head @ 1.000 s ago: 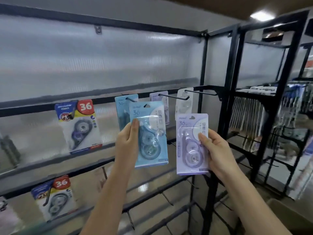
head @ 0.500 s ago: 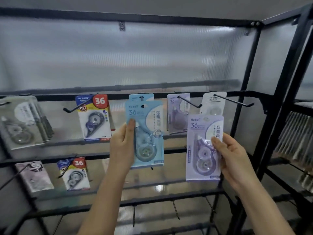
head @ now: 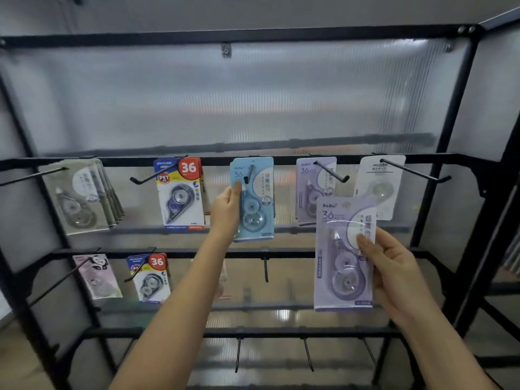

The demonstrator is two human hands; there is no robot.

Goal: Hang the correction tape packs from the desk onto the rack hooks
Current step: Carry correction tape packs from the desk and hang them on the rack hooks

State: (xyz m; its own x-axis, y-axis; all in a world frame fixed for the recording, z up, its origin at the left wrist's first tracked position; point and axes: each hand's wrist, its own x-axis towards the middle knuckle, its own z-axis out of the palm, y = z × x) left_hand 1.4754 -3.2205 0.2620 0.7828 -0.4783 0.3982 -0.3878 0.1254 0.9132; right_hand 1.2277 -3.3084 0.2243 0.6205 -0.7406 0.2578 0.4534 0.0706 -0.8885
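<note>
My left hand (head: 226, 211) grips the left edge of a light blue correction tape pack (head: 257, 204) that is threaded on the middle hook (head: 248, 174) of the upper rail, over another blue pack behind it. Lower and to the right, my right hand (head: 394, 266) holds a purple correction tape pack (head: 344, 254) upright in front of the rack, off any hook. Above it hangs a matching purple pack (head: 312, 190) on its own hook (head: 332, 171).
The black metal rack (head: 461, 114) has a ribbed translucent back panel. Other packs hang on it: grey ones (head: 81, 198) far left, red-and-blue "36" packs (head: 180, 192), a white one (head: 378, 187), a pink pack (head: 97, 275) below. Bare hooks (head: 266, 267) stick out lower down.
The view swung left to face the rack squarely. My left hand pushed the blue pack up onto the middle hook. The purple pack in my right hand dropped lower.
</note>
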